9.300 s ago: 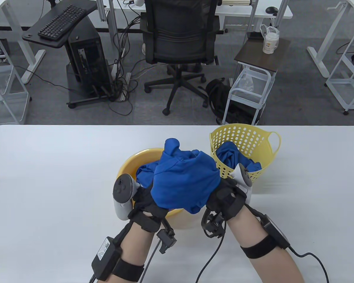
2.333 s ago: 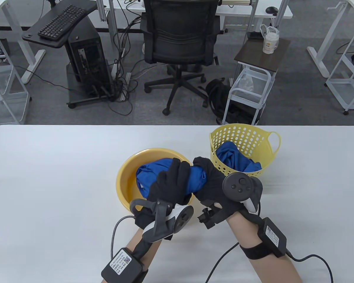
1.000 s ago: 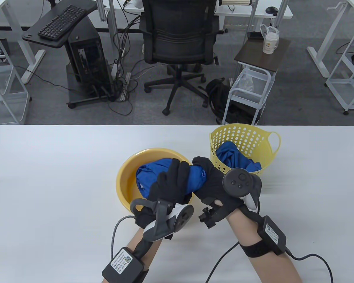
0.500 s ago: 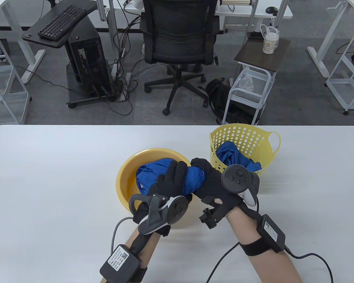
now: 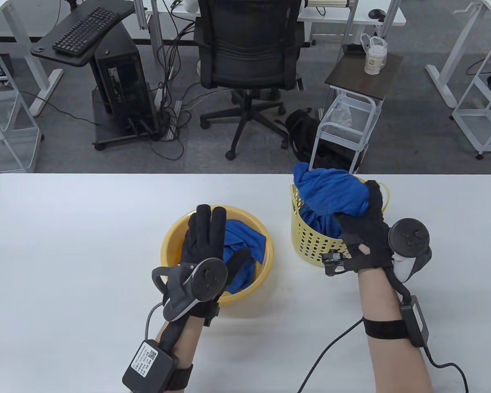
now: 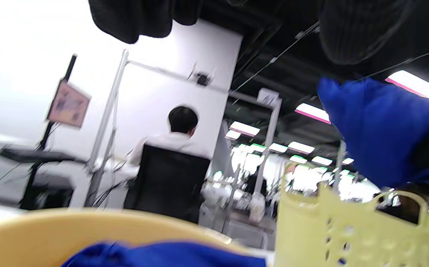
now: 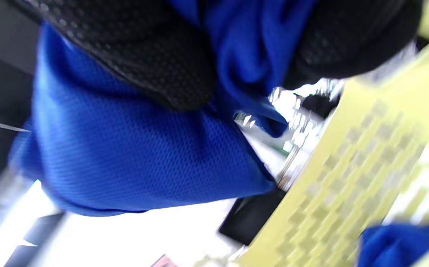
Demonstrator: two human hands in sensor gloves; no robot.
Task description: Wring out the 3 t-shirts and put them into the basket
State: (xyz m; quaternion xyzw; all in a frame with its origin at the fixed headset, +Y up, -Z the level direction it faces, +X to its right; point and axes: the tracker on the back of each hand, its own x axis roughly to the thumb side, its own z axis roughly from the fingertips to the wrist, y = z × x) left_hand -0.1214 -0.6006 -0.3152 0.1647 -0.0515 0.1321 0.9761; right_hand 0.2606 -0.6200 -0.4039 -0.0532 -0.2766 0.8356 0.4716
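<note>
My right hand (image 5: 362,217) grips a bunched blue t-shirt (image 5: 331,192) and holds it over the yellow perforated basket (image 5: 311,237), where another blue t-shirt (image 5: 317,221) lies. In the right wrist view the held shirt (image 7: 133,148) fills the frame above the basket wall (image 7: 348,178). My left hand (image 5: 206,233) hovers over the yellow basin (image 5: 172,241) with straight fingers, holding nothing. A third blue t-shirt (image 5: 241,249) lies in the basin. The left wrist view shows the basin rim (image 6: 51,230), the basket (image 6: 348,233) and the held shirt (image 6: 381,129).
The basin and basket stand mid-table on the white table (image 5: 65,254). Beyond the far edge are a black office chair (image 5: 247,49), a small side table (image 5: 364,73) with a cup, and a computer tower (image 5: 122,77). A seated person (image 6: 177,129) shows in the left wrist view.
Both hands were twisting one shirt over the basin. The left hand has let go and opened; the right hand has carried the shirt right and away, over the basket.
</note>
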